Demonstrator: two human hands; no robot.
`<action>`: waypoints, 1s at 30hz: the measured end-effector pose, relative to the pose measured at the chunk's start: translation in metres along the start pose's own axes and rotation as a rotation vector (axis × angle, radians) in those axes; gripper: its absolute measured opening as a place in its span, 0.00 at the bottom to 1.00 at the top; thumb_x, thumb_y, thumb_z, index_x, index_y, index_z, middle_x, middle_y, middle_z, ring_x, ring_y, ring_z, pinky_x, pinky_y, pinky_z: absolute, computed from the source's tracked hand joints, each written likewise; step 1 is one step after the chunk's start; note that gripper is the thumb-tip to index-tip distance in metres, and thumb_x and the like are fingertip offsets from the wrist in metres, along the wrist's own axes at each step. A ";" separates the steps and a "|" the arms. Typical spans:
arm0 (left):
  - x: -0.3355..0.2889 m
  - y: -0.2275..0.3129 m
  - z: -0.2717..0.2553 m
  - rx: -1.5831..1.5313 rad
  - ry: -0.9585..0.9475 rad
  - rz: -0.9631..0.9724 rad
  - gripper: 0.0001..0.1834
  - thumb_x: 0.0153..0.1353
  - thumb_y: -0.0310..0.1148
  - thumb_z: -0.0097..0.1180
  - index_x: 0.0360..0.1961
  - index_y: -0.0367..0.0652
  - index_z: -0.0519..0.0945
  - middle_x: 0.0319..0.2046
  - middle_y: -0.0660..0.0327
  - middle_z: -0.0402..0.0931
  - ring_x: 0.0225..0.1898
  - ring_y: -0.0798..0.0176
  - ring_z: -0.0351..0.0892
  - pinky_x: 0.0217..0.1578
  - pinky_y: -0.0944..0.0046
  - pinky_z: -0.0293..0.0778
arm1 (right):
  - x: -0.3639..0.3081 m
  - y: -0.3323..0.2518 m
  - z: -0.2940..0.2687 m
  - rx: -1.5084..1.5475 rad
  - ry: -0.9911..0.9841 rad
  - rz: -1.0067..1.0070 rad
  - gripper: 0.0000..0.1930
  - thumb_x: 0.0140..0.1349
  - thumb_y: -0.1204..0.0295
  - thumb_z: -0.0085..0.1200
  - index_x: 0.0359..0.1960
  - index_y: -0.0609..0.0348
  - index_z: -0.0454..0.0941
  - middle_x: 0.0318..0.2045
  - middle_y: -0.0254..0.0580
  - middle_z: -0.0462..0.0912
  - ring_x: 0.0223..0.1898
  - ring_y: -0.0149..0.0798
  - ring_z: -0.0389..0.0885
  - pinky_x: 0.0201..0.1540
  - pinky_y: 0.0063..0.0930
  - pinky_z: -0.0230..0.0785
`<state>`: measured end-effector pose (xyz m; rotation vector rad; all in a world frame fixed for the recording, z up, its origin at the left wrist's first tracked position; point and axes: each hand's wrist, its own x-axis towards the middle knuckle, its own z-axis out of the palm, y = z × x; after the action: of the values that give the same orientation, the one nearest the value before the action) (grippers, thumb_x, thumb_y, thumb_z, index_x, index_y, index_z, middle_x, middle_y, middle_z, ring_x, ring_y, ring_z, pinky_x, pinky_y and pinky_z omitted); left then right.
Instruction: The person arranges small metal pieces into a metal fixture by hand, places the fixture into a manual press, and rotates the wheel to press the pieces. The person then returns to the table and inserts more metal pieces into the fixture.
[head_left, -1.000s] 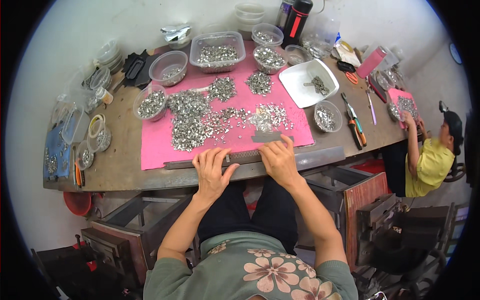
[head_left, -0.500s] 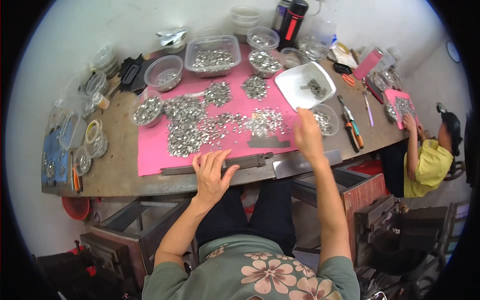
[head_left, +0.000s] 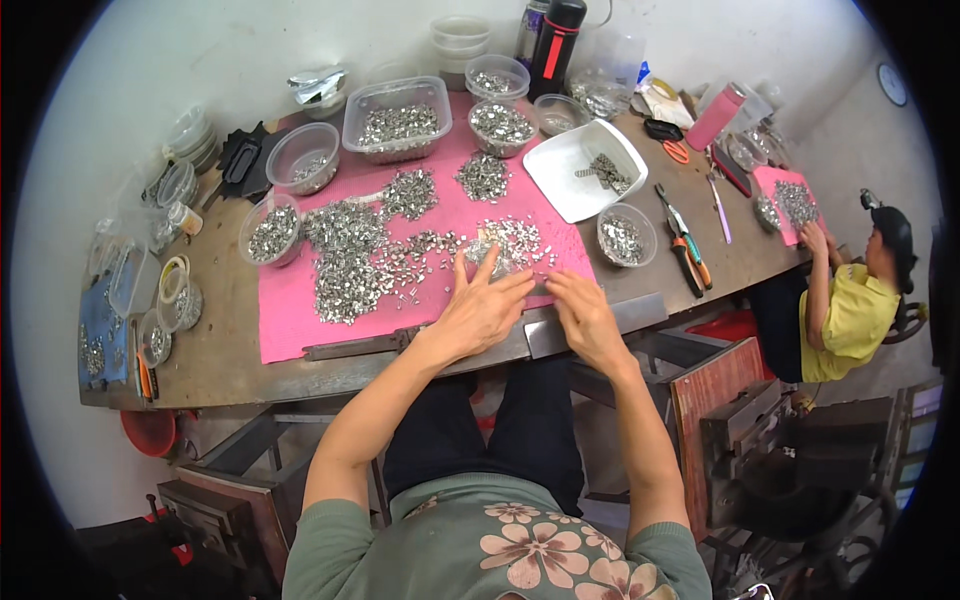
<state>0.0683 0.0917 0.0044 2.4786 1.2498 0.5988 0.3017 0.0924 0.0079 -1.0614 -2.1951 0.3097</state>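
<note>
Over a loose patch of small silvery metal pieces [head_left: 515, 235] on the pink mat [head_left: 285, 325] lies my left hand [head_left: 478, 308], its fingers spread and stretched toward the right. Close beside its fingertips, my right hand [head_left: 592, 325] has its fingers bent and pressed together; whatever they hold is hidden. Between the hands a bit of a dark flat piece [head_left: 538, 301] shows. A dark metal bar [head_left: 350, 347] lies along the mat's front edge, partly covered by my left hand and wrist. Under my right hand a flat metal plate [head_left: 640, 312] sits at the table's edge.
A larger heap of metal pieces [head_left: 345, 265] spreads to the left. Behind stand a clear rectangular tub [head_left: 398, 150] and several round tubs. To the right are a white tray [head_left: 560, 190], a tub of pieces [head_left: 655, 240], and pliers [head_left: 685, 265]. A co-worker [head_left: 850, 320] sits far right.
My right hand has come from beside the white tray down to the mat's front. My left hand has moved right, off the bar onto the loose pieces. The view has shifted slightly.
</note>
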 end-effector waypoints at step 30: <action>-0.001 -0.018 -0.011 -0.015 0.334 -0.096 0.06 0.57 0.37 0.69 0.30 0.49 0.86 0.26 0.66 0.77 0.38 0.60 0.74 0.55 0.50 0.57 | 0.014 0.017 0.013 0.192 0.151 0.167 0.05 0.59 0.81 0.60 0.36 0.60 0.83 0.36 0.42 0.82 0.42 0.44 0.78 0.47 0.33 0.70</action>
<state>0.0497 0.1025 0.0061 2.3553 1.4647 1.0241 0.2974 0.1149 -0.0028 -1.1241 -1.9060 0.4878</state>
